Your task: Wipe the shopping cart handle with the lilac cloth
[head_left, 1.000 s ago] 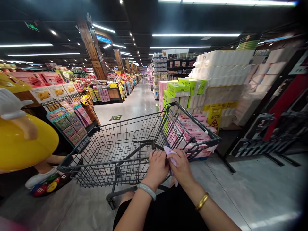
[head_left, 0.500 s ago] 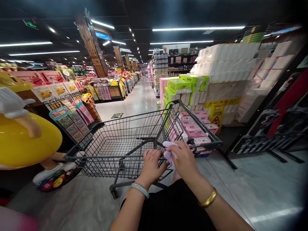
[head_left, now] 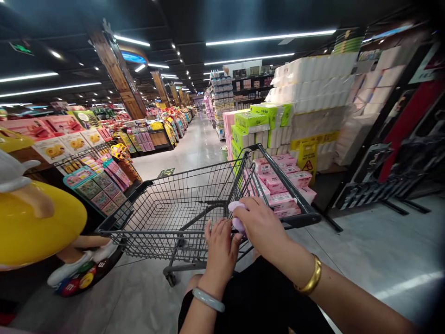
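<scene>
A dark wire shopping cart stands in front of me in a supermarket aisle, its basket holding nothing. My left hand is closed over the cart's near handle bar. My right hand is closed on a small pale purple cloth, pressed against the handle just beside my left hand. A pale bangle is on my left wrist and a gold one on my right.
A big yellow candy mascot figure stands close on the left beside racks of packets. Pink tissue packs and tall stacks of paper rolls sit right of the cart, with a yellow wet-floor sign. The tiled aisle runs ahead.
The cart has rolled slightly forward. My right hand with the cloth has shifted up and left along the handle, and my left hand has slid lower on the bar.
</scene>
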Available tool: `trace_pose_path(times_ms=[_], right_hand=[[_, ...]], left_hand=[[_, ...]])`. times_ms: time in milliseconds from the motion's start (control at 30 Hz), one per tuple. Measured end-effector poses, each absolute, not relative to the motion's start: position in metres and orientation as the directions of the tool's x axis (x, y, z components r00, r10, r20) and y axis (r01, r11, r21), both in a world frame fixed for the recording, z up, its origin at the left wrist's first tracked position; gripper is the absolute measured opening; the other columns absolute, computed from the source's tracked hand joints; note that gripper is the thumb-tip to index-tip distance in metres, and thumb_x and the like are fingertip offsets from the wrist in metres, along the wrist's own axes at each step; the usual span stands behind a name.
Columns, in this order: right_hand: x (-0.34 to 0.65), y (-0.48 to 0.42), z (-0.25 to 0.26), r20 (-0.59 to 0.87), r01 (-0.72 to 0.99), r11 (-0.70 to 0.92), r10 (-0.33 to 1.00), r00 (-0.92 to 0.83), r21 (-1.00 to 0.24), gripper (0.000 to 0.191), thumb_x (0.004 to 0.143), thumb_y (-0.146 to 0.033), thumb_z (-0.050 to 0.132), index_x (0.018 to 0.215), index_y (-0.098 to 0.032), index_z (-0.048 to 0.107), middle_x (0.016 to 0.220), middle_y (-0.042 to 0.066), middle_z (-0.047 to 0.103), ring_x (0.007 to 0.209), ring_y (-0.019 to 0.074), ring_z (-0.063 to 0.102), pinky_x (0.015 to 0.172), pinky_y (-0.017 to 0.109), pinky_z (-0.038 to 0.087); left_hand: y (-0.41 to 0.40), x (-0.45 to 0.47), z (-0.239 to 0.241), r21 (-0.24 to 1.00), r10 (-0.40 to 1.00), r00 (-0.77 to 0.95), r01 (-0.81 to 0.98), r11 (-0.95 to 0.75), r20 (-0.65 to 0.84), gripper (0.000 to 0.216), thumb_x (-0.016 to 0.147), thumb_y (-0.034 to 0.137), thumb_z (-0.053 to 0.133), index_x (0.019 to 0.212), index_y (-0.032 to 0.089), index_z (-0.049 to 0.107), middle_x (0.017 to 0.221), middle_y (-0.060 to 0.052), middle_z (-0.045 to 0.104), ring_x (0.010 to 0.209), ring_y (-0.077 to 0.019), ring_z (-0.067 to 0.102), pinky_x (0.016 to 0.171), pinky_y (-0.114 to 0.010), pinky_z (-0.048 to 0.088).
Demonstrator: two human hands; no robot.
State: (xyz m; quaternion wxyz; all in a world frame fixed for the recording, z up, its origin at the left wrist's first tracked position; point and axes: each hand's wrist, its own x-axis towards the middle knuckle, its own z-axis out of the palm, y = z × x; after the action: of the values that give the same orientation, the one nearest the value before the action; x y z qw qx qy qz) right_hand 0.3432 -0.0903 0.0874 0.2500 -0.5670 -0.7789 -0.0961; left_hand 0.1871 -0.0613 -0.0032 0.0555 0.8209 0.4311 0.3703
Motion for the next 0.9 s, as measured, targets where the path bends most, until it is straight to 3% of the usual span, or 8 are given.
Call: trace_pose_path(times_ms=[100,200,300,400,600,700,800,900], right_hand=[[0.342,-0.098,0.081,0.541,0.925,0.351,0.811,-0.223,-0.144,0.013,0.09,-0.012,0.062,0.1,-0.02,0.065,0.117,0.01,0.061,0.105,0.0252,0.051,0.087,0.036,0.044],[0.344,-0.103,0.075,0.472,0.908,0.4,0.829,-0.3,-0.125,0.008,0.091,-0.013,0.062,0.093,-0.02,0.065,0.103,0.008,0.062,0.096,0.0228,0.051,0.079,0.033,0.043],[0.354,-0.103,0.09,0.468,0.861,0.498,0.789,-0.399,-0.105,0.009,0.092,-0.014,0.061,0.094,-0.021,0.067,0.1,0.006,0.061,0.095,0.0218,0.051,0.078,0.032,0.042],[0.367,-0.095,0.119,0.525,0.841,0.539,0.729,-0.44,-0.043,0.015,0.093,-0.013,0.058,0.102,-0.021,0.067,0.113,0.009,0.061,0.107,0.0238,0.05,0.089,0.035,0.042],[0.376,-0.074,0.13,0.207,0.8,0.598,0.777,-0.594,0.049,0.013,0.093,-0.015,0.058,0.099,-0.018,0.069,0.103,0.008,0.064,0.098,0.0225,0.057,0.083,0.033,0.045],[0.381,-0.077,0.124,0.158,0.765,0.644,0.754,-0.638,0.013,0.015,0.091,-0.026,0.063,0.101,-0.017,0.069,0.106,0.01,0.065,0.103,0.0252,0.058,0.09,0.037,0.047],[0.395,-0.08,0.129,0.096,0.678,0.73,0.684,-0.723,-0.09,0.041,0.078,-0.038,0.078,0.111,-0.018,0.069,0.118,0.012,0.064,0.114,0.029,0.057,0.098,0.041,0.046],[0.409,-0.066,0.138,0.009,0.577,0.767,0.604,-0.797,-0.281,0.044,0.075,-0.026,0.08,0.117,-0.022,0.068,0.118,0.007,0.064,0.116,0.0241,0.057,0.099,0.035,0.046]], left_hand=[[-0.065,0.202,-0.012,0.382,0.676,0.397,0.6,-0.703,0.621,0.036,0.103,0.037,0.034,0.12,0.02,0.061,0.122,-0.012,0.068,0.121,-0.0265,0.058,0.114,-0.054,0.032],[-0.063,0.205,-0.021,0.321,0.598,0.458,0.548,-0.772,0.657,0.036,0.103,0.038,0.037,0.112,0.02,0.066,0.113,-0.012,0.071,0.111,-0.0274,0.063,0.1,-0.05,0.044],[-0.063,0.201,-0.02,0.316,0.583,0.486,0.524,-0.791,0.651,0.038,0.103,0.045,0.038,0.108,0.021,0.067,0.109,-0.01,0.072,0.105,-0.0267,0.064,0.093,-0.046,0.045],[-0.067,0.201,-0.01,0.415,0.66,0.482,0.523,-0.745,0.577,0.046,0.103,0.053,0.031,0.104,0.022,0.065,0.098,-0.007,0.071,0.096,-0.0253,0.063,0.089,-0.043,0.043],[-0.076,0.204,-0.002,0.501,0.732,0.455,0.535,-0.68,0.507,0.061,0.101,0.064,0.02,0.106,0.021,0.063,0.097,-0.008,0.07,0.095,-0.0269,0.062,0.091,-0.046,0.041],[-0.078,0.201,-0.006,0.487,0.737,0.436,0.558,-0.672,0.516,0.065,0.1,0.066,0.021,0.118,0.018,0.059,0.102,-0.01,0.07,0.096,-0.0277,0.062,0.093,-0.047,0.042],[-0.082,0.198,-0.007,0.47,0.736,0.432,0.574,-0.67,0.521,0.066,0.101,0.066,0.017,0.121,0.018,0.059,0.106,-0.01,0.071,0.1,-0.0269,0.062,0.097,-0.048,0.042],[-0.085,0.201,0.001,0.453,0.754,0.425,0.613,-0.647,0.501,0.07,0.1,0.065,0.011,0.111,0.019,0.062,0.097,-0.008,0.071,0.093,-0.0251,0.064,0.093,-0.045,0.044]])
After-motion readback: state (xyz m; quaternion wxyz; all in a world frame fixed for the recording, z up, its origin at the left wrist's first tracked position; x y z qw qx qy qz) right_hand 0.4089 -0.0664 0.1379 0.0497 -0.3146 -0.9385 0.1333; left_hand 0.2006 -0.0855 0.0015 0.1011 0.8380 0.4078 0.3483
